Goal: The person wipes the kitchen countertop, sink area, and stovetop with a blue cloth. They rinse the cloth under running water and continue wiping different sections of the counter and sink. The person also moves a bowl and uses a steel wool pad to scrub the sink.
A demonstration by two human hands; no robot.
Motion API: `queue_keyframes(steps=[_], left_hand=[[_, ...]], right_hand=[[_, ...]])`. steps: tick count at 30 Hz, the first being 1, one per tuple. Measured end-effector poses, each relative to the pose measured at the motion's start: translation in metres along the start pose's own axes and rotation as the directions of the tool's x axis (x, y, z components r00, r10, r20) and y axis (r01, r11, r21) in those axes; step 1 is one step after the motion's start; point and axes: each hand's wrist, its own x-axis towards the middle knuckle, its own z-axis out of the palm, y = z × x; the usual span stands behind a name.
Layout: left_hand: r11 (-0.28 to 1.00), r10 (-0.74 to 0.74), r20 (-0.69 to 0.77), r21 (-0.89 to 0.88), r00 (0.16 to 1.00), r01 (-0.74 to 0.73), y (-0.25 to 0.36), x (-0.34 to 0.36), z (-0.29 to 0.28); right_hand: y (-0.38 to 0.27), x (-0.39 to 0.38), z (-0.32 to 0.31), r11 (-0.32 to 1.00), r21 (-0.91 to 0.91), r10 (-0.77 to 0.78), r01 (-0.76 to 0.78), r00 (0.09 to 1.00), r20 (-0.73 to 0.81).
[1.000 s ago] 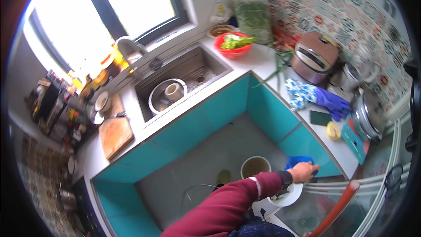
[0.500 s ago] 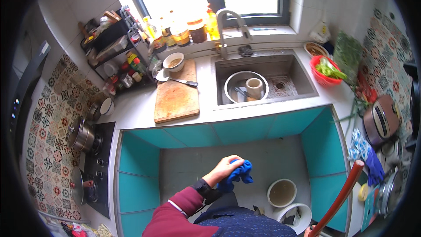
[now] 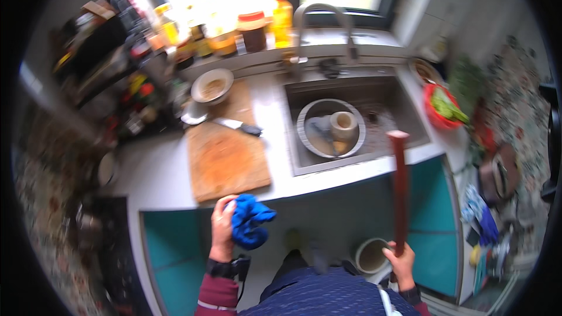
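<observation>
where the sink (image 3: pixel 410 118) dips, a cup (image 3: pixel 343 125) in a bowl (image 3: pixel 310 140)

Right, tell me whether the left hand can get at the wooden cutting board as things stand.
Probably yes. The left hand is at the counter edge just below the cutting board, with nothing between them. It does hold a blue cloth, so its grip is taken; it could wipe or push the board rather than grasp it.

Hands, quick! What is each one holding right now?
Left hand: closed, fingers gripping a bunched blue cloth near the counter edge.
Right hand: closed around the lower end of a long reddish-brown stick.
</observation>
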Motion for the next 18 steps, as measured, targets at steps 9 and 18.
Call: queue_keyframes(steps=[9,18], left_hand=[[0.992,-0.109,0.104,0.069,0.989,0.103,-0.003,0.022,0.029],[0.845,0.398,-0.303,0.488,0.866,-0.218,0.048,0.028,0.025]], right_hand=[[-0.078,0.087,0.045,0.99,0.094,-0.113,0.107,0.992,0.06],[-0.185,0.206,0.102,0.808,0.379,-0.566,0.451,0.774,0.285]])
